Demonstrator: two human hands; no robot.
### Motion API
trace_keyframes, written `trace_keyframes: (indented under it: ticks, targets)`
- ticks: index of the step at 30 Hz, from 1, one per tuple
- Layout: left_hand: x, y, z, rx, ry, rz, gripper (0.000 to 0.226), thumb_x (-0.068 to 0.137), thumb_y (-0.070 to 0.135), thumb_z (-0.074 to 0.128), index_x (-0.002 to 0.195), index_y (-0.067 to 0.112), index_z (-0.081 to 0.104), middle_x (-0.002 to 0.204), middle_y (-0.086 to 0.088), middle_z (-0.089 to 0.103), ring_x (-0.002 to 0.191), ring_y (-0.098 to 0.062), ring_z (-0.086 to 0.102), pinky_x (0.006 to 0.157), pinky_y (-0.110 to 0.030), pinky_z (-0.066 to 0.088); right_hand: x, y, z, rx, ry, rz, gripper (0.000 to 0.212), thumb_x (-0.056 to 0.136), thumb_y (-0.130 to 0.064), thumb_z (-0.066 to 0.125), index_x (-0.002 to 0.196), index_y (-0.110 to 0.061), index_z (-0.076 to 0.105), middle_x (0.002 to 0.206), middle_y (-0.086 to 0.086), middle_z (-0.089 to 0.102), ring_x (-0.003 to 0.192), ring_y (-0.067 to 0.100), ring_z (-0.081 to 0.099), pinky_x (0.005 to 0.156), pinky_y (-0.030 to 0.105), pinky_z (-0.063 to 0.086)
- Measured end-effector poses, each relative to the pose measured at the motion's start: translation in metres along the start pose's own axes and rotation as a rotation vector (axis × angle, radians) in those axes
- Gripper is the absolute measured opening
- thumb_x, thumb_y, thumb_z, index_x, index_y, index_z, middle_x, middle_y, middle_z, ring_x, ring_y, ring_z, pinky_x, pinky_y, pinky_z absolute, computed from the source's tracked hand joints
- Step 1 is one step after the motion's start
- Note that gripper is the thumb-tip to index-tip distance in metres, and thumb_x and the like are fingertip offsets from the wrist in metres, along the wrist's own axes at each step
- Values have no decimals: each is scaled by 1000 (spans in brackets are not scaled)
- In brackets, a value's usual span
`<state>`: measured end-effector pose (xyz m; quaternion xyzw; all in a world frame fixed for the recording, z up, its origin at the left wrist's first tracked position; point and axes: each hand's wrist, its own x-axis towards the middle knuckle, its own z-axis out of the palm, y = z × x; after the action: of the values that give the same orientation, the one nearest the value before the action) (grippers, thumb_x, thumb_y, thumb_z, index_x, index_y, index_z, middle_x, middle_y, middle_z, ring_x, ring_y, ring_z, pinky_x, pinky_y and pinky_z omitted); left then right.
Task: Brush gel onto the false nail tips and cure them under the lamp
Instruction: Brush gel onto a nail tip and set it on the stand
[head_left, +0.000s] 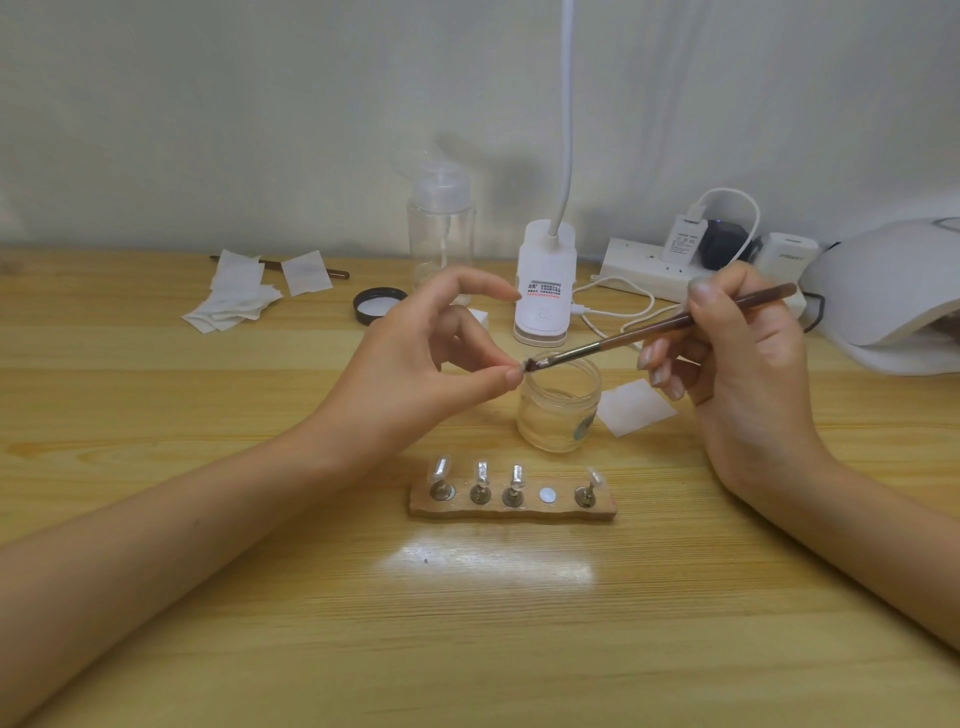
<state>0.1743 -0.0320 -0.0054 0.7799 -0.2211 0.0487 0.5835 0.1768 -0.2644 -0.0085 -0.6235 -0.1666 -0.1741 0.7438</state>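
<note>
Nail tip (519, 368) sits pinched in left hand (415, 358); right hand (748, 364) grips brush (649, 332). Light, even strokes should coat it best.

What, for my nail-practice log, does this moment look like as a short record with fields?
left hand: pinches a nail tip between thumb and finger, by the jar's rim
right hand: holds the brush
brush: bristles touch the pinched nail tip
jar: open, on the table, behind the holder
holder: wooden strip, four tips standing, one spot empty
lid: black, lying off the jar
curing lamp: far right of the table
</note>
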Motion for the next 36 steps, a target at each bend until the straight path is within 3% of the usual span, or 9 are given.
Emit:
trace_keyframes:
  ticks: [6,11,19,36]
  targets:
    - [0,0,0,15,-1,15,47,84,13,81,122,31,60,79,5,74,80,-4,71,62,-5,42,-1,0,-1,-14,58,17,26,100,-19,49,75,-26,50,53,-2,59,47,13,53,42,19,38]
    - [1,-1,0,13,-1,25,46,84,12,80,122,30,60,80,4,74,80,-5,71,62,-4,41,-1,0,0,9,-5,-5,21,102,-21,48,81,-18,45,59,2,65,52,14,59,46,19,43]
    - [1,-2,0,13,4,60,46,84,8,80,122,25,61,78,4,74,79,-4,71,64,-3,41,0,0,-1,37,38,13,27,101,-20,48,75,-26,51,56,0,61,51,13,57,45,19,41]
    - [0,1,2,95,25,136,44,84,4,79,121,20,60,78,6,74,82,-3,72,68,0,40,0,2,-1,-8,13,25,22,102,-20,48,81,-21,47,58,1,62,53,16,58,48,22,44]
